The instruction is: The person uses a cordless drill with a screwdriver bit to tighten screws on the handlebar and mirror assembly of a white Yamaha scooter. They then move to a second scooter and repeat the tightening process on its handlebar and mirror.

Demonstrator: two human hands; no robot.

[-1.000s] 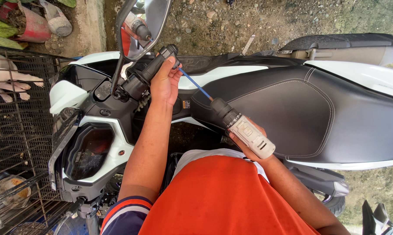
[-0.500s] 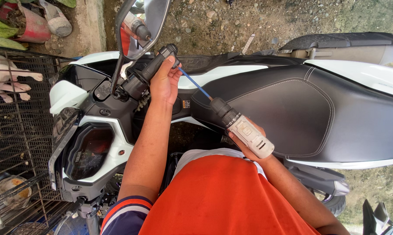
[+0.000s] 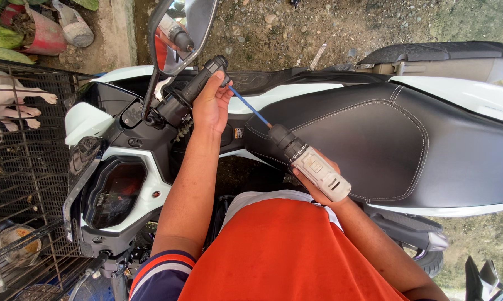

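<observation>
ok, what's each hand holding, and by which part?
Left hand wraps the scooter's black handlebar grip near its outer end. Right hand holds the power drill by its handle, blue bit pointing at the grip end.

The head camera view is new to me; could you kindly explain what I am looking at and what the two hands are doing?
The camera sits on a person's head and looks down, so the orange shirt at the bottom is their own chest. Below them stands a white scooter with a black seat, on gravel. The left hand grips the black handlebar grip, just under the mirror. The right hand holds a cordless drill, whose long blue bit points at the end of that grip. To the left is a wire cage with a white animal's paws showing.
</observation>
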